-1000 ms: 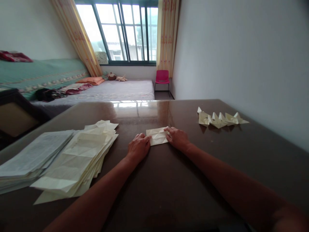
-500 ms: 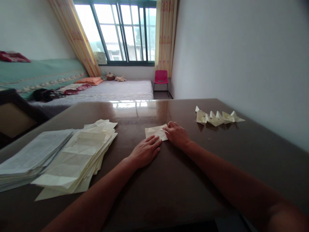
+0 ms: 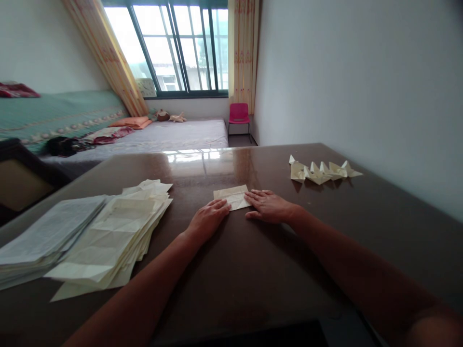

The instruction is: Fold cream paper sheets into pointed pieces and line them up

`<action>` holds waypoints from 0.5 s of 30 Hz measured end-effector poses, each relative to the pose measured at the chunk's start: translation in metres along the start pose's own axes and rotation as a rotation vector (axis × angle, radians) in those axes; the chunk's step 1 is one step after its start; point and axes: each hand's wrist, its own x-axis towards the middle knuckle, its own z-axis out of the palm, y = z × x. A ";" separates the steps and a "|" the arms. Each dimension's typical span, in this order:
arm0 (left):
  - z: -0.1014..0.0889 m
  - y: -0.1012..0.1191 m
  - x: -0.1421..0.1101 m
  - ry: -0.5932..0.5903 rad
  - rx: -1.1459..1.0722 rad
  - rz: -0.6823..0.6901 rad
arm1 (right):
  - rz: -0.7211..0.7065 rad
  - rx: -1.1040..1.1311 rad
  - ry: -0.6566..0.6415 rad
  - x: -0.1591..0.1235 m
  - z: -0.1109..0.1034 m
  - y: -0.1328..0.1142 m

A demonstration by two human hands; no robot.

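Observation:
A small folded sheet of cream paper (image 3: 236, 196) lies flat on the brown glossy table (image 3: 231, 274), between my two hands. My left hand (image 3: 210, 216) rests with its fingertips on the paper's near left corner, fingers stretched out. On the right edge of the paper lie the fingers of my right hand (image 3: 269, 206), extended and flat, with the thumb apart on the table side. Neither hand grips the sheet; both touch it from above.
Left on the table are a stack of creased cream paper (image 3: 115, 231) and a stack of greyish printed sheets (image 3: 54, 229). Several folded paper boats (image 3: 321, 172) stand at the back right, near the wall (image 3: 354, 86). Beyond are a bed (image 3: 188, 132) and a pink chair (image 3: 239, 114).
My right hand has gone from curled fingers at the paper's right side to lying flat and stretched out. My left hand has slid slightly left, uncovering more of the sheet.

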 end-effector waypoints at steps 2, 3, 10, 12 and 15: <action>-0.002 -0.003 0.001 0.010 0.032 0.014 | -0.026 -0.037 0.083 0.002 -0.004 0.002; -0.003 -0.004 0.001 0.010 0.049 0.025 | -0.041 -0.047 0.127 0.003 -0.005 0.002; -0.008 -0.011 -0.002 0.047 -0.033 0.028 | -0.107 -0.011 0.317 0.005 -0.007 0.008; -0.008 -0.014 -0.001 0.089 -0.105 0.076 | -0.140 0.008 0.346 0.004 -0.011 0.010; -0.008 -0.015 0.000 0.134 -0.091 0.107 | -0.246 0.037 0.319 -0.001 -0.022 0.003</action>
